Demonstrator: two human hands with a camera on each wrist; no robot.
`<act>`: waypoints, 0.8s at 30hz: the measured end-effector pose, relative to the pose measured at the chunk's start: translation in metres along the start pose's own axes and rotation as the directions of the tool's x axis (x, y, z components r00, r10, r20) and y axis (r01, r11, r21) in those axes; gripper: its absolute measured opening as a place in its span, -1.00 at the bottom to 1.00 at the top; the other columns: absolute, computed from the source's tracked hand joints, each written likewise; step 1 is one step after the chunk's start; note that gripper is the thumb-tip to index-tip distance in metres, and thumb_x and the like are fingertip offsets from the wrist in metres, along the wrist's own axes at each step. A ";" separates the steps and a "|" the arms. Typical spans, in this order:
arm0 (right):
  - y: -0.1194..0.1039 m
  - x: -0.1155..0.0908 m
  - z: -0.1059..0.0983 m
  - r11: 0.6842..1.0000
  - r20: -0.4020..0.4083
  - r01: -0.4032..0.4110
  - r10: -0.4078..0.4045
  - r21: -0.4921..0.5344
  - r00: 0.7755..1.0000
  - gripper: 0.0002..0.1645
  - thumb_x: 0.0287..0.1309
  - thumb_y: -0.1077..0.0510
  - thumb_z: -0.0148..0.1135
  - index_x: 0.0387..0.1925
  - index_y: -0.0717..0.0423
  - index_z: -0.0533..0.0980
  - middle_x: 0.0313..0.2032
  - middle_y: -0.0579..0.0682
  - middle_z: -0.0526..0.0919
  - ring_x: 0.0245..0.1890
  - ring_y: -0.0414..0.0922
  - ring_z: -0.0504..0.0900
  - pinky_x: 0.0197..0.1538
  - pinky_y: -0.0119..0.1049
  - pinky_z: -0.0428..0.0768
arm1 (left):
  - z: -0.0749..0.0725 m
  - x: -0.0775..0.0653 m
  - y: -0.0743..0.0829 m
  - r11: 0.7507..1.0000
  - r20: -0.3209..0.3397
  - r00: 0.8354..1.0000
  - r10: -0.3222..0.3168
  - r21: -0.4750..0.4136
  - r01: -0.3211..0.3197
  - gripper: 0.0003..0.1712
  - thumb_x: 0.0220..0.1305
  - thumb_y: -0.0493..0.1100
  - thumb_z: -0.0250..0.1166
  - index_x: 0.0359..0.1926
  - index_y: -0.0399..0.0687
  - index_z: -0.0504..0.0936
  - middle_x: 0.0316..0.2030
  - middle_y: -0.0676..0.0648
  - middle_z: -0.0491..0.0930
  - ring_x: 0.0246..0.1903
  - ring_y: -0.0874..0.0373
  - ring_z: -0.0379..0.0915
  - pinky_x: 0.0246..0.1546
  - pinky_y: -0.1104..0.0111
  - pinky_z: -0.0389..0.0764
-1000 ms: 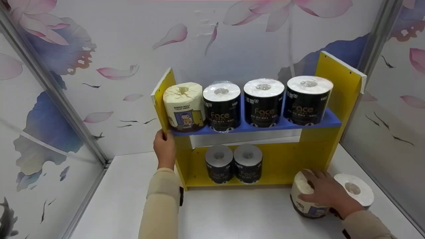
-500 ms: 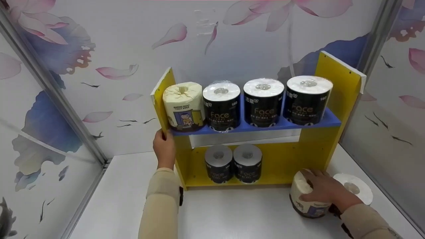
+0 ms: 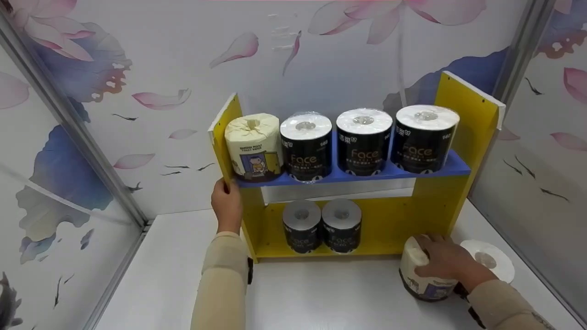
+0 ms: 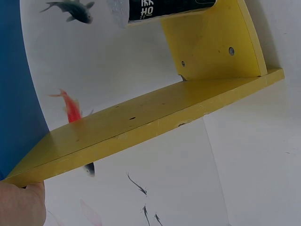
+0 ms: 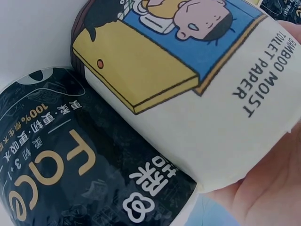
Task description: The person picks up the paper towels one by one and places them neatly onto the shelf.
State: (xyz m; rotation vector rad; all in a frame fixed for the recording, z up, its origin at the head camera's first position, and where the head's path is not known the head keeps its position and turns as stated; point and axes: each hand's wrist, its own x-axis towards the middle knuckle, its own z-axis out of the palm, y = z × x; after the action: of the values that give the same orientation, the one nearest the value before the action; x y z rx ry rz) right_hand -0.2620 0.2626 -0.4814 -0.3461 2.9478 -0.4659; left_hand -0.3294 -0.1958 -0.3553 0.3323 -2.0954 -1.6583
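Note:
My left hand (image 3: 227,206) grips the left side panel of a yellow and blue shelf (image 3: 225,137), just below the level of its blue board. Only part of this hand (image 4: 23,202) enters the left wrist view, at the lower left corner. In front of the shelf's right end, my right hand (image 3: 447,263) holds a cream-wrapped toilet roll (image 3: 433,289) from above, fingers spread over its top and side. Its cartoon print and lettering fill much of the right wrist view. Close beside it stands a black-wrapped toilet roll (image 3: 502,266), partly hidden behind the hand.
On the blue upper board (image 3: 367,179), a cream roll (image 3: 253,149) and three black rolls (image 3: 306,149) stand upright in a row. Two more black rolls (image 3: 302,229) stand on the yellow lower level. Flower-patterned walls (image 3: 174,55) enclose the white table (image 3: 321,293).
My right hand, with the cream toilet roll, and the forearm have shifted very slightly to the left. My left hand and the rolls on the shelf stay where they were.

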 end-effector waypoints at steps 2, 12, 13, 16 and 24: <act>0.001 0.000 0.001 1.000 -0.010 0.005 -0.005 -0.002 1.000 0.06 -0.18 -0.18 0.37 0.33 0.28 0.28 0.24 0.51 0.24 0.18 0.50 0.22 -0.06 0.33 0.42 | 0.000 0.000 0.000 1.000 0.007 1.000 -0.013 -0.003 0.014 -0.53 0.48 -0.15 -0.04 0.29 -0.30 0.35 0.18 -0.27 0.44 0.13 -0.08 0.36 0.18 0.09 0.36; -0.002 -0.001 0.001 1.000 -0.037 0.013 -0.013 -0.005 0.999 0.01 -0.20 -0.15 0.38 0.29 0.25 0.33 0.18 0.46 0.33 0.10 0.42 0.32 -0.11 0.29 0.45 | 0.000 0.001 -0.001 1.000 0.003 1.000 -0.018 0.018 0.018 -0.52 0.48 -0.15 -0.04 0.30 -0.29 0.34 0.21 -0.26 0.43 0.16 -0.08 0.35 0.20 0.10 0.34; -0.002 -0.002 0.001 1.000 -0.039 0.014 -0.014 -0.003 0.999 0.01 -0.20 -0.14 0.38 0.29 0.25 0.34 0.18 0.46 0.33 0.10 0.42 0.32 -0.11 0.29 0.46 | -0.001 0.001 0.000 1.000 0.004 1.000 -0.016 0.018 0.016 -0.52 0.48 -0.15 -0.04 0.30 -0.29 0.34 0.21 -0.26 0.43 0.16 -0.08 0.35 0.20 0.10 0.34; -0.002 -0.002 0.002 1.000 -0.037 0.012 -0.013 -0.008 0.999 0.02 -0.20 -0.15 0.38 0.30 0.24 0.33 0.20 0.47 0.31 0.11 0.42 0.32 -0.10 0.28 0.46 | -0.001 0.001 0.000 1.000 0.004 1.000 -0.012 0.017 0.012 -0.53 0.48 -0.15 -0.04 0.30 -0.30 0.34 0.20 -0.26 0.43 0.15 -0.07 0.35 0.20 0.10 0.35; -0.005 -0.005 0.001 1.000 -0.024 0.001 -0.001 -0.020 1.000 0.04 -0.19 -0.15 0.35 0.33 0.24 0.30 0.23 0.47 0.29 0.14 0.44 0.30 -0.10 0.25 0.47 | 0.000 0.001 -0.001 1.000 0.005 1.000 -0.023 0.018 0.023 -0.52 0.48 -0.14 -0.04 0.31 -0.27 0.34 0.21 -0.25 0.42 0.16 -0.07 0.34 0.19 0.10 0.35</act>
State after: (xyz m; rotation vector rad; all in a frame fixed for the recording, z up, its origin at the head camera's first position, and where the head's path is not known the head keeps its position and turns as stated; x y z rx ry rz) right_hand -0.2559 0.2593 -0.4806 -0.3464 2.9778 -0.4449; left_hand -0.3303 -0.1967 -0.3559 0.3594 -2.1190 -1.6564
